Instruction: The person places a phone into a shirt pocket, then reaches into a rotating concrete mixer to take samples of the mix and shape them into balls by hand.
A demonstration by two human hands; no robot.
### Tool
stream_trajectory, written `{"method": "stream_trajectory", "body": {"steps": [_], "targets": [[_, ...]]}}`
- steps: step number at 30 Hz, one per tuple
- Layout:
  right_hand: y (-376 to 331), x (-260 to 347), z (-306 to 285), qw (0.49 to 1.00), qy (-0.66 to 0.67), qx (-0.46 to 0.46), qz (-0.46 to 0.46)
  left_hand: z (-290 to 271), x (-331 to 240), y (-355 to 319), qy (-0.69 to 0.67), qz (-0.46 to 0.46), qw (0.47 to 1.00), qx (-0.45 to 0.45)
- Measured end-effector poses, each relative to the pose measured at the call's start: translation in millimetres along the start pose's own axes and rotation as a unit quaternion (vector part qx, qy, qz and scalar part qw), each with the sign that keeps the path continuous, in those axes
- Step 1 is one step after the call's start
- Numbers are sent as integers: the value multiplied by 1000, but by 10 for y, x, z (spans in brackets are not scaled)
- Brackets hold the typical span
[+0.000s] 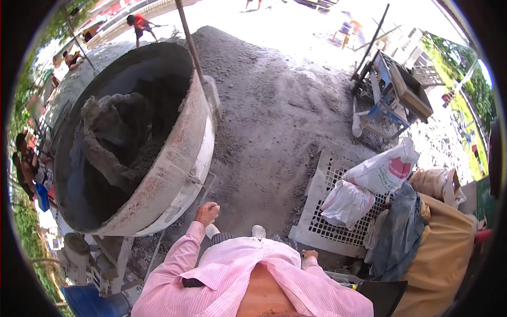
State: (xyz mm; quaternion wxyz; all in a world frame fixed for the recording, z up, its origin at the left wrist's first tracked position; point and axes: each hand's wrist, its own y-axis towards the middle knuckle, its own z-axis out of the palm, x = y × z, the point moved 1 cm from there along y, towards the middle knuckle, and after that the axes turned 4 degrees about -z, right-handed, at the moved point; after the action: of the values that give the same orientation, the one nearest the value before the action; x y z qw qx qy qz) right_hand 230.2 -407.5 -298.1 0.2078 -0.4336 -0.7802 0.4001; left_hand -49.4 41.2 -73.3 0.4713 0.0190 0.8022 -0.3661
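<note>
Hands first: our left hand (207, 213) was curled into a loose fist, raised just beside the lower rim of the concrete mixer drum (174, 174), apparently near a thin metal rod (206, 185) on the drum's side; we could not tell whether it actually gripped anything. Our right hand (309, 255) sat low by our hip, mostly hidden behind the pink striped shirt (248, 274), so we could not tell if it was spread or closed.

Drum was tilted, mouth facing up-left, with wet grey mix (113, 148) caked on the inside and the paddles. It stood to our left on its frame, with a small motor (79, 248) below it. Grey sand pile (269, 105) ran ahead of us, right of the drum. Our shoes (259, 231) stood on the gritty ground at its foot.

To our right: white plastic grid pallet (322, 222) with white sacks (383, 169) lying on it, a dark cloth (398, 232) and a tan sack (443, 253) beside those. Blue metal frame (393, 95) farther back right. Another person in a red top (139, 24) was working well apart, beyond the drum.
</note>
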Motion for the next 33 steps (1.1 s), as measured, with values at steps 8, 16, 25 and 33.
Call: {"method": "stream_trajectory", "body": {"steps": [8,16,25,33], "targets": [[811,1640,-2347,859,503,-60,-77,-1450,-11,-1922,-216,140,893,-369],[-827,4638,-4385,697,492,-224,-471,-2488,69,-2673,-179,181,742,-621],[-2313,5988,-4319,556,412,-355,-629,-3677,199,-2489,-107,167,724,-661],[-2301,6465,-4054,614,244,-411,-628,-4222,440,-1819,61,170,779,-600]]}}
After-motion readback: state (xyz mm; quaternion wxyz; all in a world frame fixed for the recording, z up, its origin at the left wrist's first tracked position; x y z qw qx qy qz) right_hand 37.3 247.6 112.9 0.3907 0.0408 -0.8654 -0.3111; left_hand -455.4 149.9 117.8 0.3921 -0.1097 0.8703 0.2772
